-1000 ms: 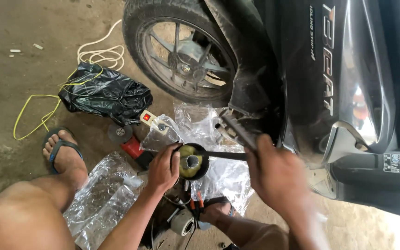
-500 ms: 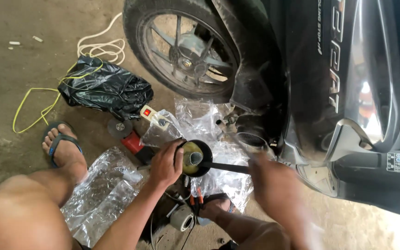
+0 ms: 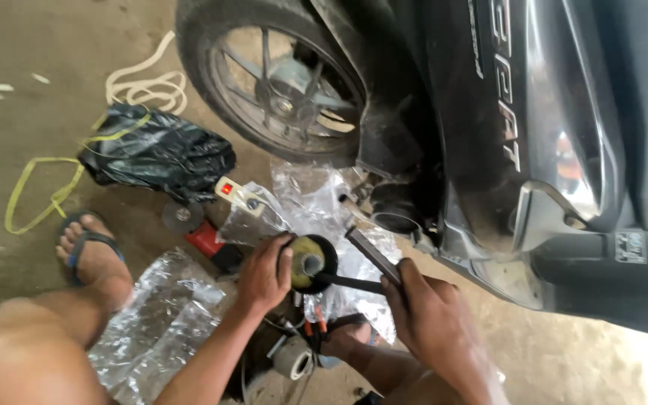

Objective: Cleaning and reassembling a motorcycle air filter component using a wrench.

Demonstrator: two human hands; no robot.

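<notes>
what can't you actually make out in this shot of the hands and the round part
Head view only:
- Round black part: its near side is covered by the left hand.
- Flat metal bar: lower end hidden inside the right hand.
- Tools on the ground: kinds unclear, blocked by the forearms.
- Scooter: cut off by the top and right edges.

Round black part (image 3: 310,264), yellowish inner face, grey metal hub at centre; held tilted, face up, above crinkled clear plastic. Thin dark rod (image 3: 354,283) runs from its rim. Flat grey metal bar (image 3: 370,253), angled, lies just beside it.
</notes>
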